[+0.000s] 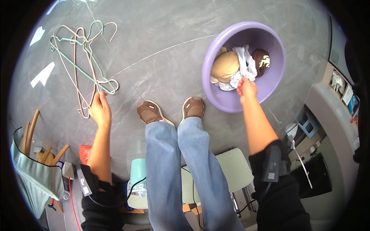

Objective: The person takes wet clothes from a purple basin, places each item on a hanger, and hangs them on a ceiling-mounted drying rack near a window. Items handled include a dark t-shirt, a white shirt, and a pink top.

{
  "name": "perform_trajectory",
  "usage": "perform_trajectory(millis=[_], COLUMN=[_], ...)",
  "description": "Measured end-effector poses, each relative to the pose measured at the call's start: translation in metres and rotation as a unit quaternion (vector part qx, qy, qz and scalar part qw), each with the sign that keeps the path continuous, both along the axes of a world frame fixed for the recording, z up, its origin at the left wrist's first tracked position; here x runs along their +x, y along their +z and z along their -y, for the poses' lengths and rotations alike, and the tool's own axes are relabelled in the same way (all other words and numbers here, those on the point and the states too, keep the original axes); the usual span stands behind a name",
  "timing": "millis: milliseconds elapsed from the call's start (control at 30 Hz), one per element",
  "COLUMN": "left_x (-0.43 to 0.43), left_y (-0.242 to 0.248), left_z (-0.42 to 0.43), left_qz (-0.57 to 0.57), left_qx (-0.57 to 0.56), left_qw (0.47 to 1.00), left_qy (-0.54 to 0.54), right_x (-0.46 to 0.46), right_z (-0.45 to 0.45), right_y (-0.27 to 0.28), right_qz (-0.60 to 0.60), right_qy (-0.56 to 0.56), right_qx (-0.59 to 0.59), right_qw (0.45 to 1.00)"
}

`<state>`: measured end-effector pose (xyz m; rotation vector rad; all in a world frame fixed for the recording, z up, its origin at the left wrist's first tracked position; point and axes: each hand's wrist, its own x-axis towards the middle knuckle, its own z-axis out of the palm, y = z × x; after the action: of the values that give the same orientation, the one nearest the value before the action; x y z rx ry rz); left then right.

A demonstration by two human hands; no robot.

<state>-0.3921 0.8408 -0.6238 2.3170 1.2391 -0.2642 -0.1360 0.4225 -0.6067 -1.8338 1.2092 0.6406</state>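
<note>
At the left, my left hand has its fingertips closed around the near part of a tangled cluster of clothes hangers. They are beige and green, with hooks pointing several ways. My right hand reaches over the near rim of a purple plastic tub. Its fingers pinch a crumpled white garment inside. Beside that lie a tan cloth bundle and a dark brown cloth with a cream pattern.
My brown shoes stand on the grey floor between hangers and tub. Behind me are a padded seat and a turquoise container. A red plastic bag lies left. On the right are a blue stool and a long-handled tool.
</note>
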Motion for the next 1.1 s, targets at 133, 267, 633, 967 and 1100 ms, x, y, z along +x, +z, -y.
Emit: perform_trajectory(millis=[133,267,633,967,1100], left_x=[0.026,0.033,-0.008,-0.037,-0.053], left_y=[0.050,0.087,0.184,0.164,0.118], left_z=[0.042,0.068,0.068,0.058,0.061], left_qz=[0.084,0.073,0.072,-0.145,-0.190], left_qx=[-0.025,-0.036,0.021,0.022,-0.030], left_qw=[0.995,0.995,0.994,0.978,0.972], left_qy=[0.048,0.057,-0.075,-0.152,-0.137], right_x=[0.017,0.038,0.069,0.049,0.081], right_z=[0.005,0.015,0.104,0.108,0.088], right_y=[0.067,0.088,-0.040,0.037,0.021], right_qz=[0.101,0.033,0.094,0.089,0.204], right_qy=[0.215,0.309,0.332,0.484,0.633], right_qx=[0.110,0.155,-0.206,-0.148,-0.276], right_qw=[0.965,0.938,0.916,0.858,0.694])
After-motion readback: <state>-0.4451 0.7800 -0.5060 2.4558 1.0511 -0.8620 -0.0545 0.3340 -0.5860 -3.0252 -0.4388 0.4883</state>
